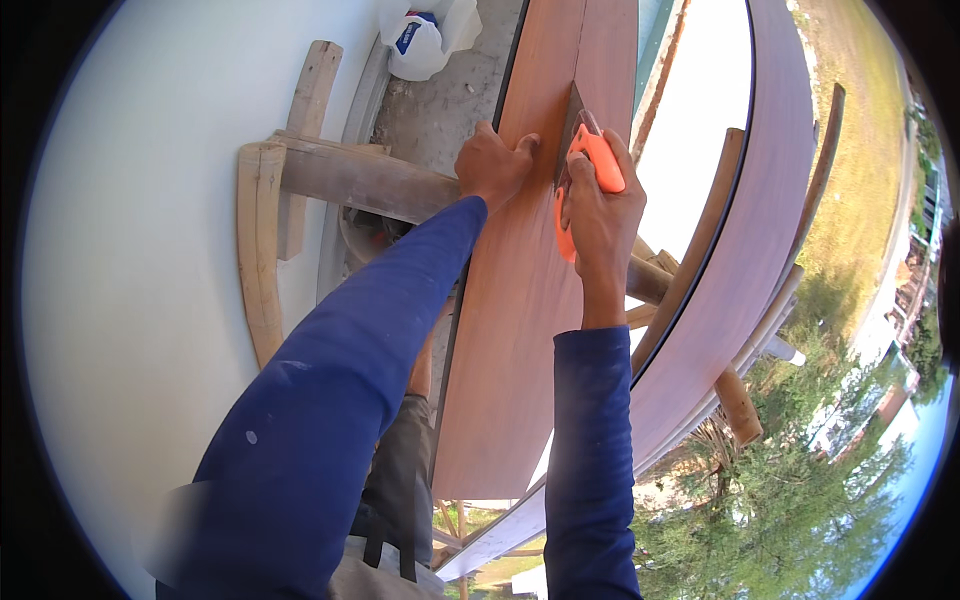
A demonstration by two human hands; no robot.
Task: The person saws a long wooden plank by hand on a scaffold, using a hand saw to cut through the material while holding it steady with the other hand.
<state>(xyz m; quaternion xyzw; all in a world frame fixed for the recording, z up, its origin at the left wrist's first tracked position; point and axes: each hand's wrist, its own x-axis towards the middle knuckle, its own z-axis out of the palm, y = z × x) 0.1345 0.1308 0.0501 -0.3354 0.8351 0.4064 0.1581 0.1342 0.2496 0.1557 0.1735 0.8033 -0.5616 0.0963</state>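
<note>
A long reddish-brown wood-look board (pixel 508 380) runs away from me, with a thin dark line along its far part. My right hand (pixel 603 215) is closed round the orange handle (pixel 600 160) of a handsaw. Its blade (pixel 568 140) stands on edge at the near end of that line, pointing away from me; how deep it sits in the board I cannot tell. At the board's left edge my left hand (pixel 497 163) grips it, the thumb stretched over the top towards the blade. Some of its fingers are hidden.
Wooden support bars (pixel 365 180) pass under the board on the left, beside a white wall (pixel 150 250). A white plastic bag (pixel 418 50) lies on the concrete floor beyond. Another brown board (pixel 735 270) stretches along the right, near round poles (pixel 738 405). Trees and grass lie outside.
</note>
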